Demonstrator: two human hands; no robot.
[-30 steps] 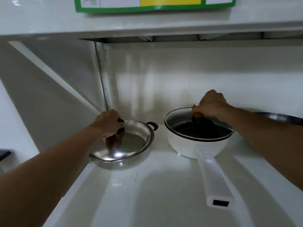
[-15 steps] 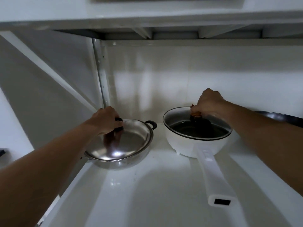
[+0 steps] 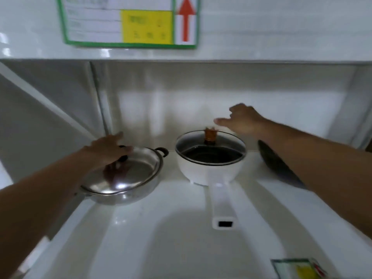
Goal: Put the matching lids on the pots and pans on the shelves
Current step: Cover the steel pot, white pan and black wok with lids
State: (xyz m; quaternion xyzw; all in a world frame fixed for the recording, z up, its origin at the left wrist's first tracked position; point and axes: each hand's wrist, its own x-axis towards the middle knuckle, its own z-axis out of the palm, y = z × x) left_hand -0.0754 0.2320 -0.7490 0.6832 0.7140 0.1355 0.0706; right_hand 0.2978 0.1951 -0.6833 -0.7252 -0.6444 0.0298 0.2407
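Observation:
A steel pan (image 3: pixel 128 195) stands on the white shelf (image 3: pixel 161 238) at the left, with a steel lid (image 3: pixel 130 174) lying on it. My left hand (image 3: pixel 106 148) hovers over the lid's black knob (image 3: pixel 122 158), fingers spread, holding nothing. To the right a white saucepan (image 3: pixel 209 170) with a long white handle (image 3: pixel 222 208) carries a glass lid (image 3: pixel 210 148) with a brown knob (image 3: pixel 210 134). My right hand (image 3: pixel 243 119) is open just above and behind that knob, apart from it.
A dark pan (image 3: pixel 275 162) leans at the far right, partly behind my right forearm. An upper shelf edge carries a green-framed label (image 3: pixel 128 23) with a red arrow. Another label (image 3: pixel 298 268) sits at the shelf's front edge. A metal upright (image 3: pixel 98 97) stands at the back left.
Both hands have let go of the lid knobs and opened. The right hand has lifted up and back from the glass lid. The view has tilted up, showing the upper label.

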